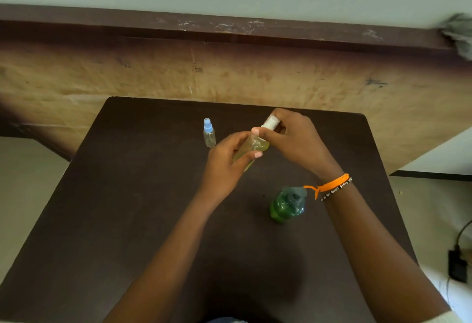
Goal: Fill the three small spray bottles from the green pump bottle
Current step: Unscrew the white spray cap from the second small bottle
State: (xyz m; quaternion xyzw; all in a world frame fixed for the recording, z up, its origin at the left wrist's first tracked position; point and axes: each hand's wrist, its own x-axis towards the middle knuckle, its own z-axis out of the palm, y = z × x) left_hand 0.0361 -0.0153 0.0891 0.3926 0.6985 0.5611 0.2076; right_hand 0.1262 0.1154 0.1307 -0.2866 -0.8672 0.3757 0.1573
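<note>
My left hand (227, 162) grips the body of a small clear spray bottle (252, 148) holding yellowish liquid, tilted above the dark table (127, 220). My right hand (296, 136) pinches its white spray top (271, 123). Another small spray bottle (209, 133) with a blue top stands upright on the table, left of my hands, and looks empty. The green pump bottle (287, 205) with a grey pump head stands on the table under my right wrist. A third spray bottle is not in view.
A brown wall panel (229, 77) with a dark ledge runs behind the table. The corner of a white table (444, 159) lies to the right, and a black plug with a cable (457, 266) is on the floor at right.
</note>
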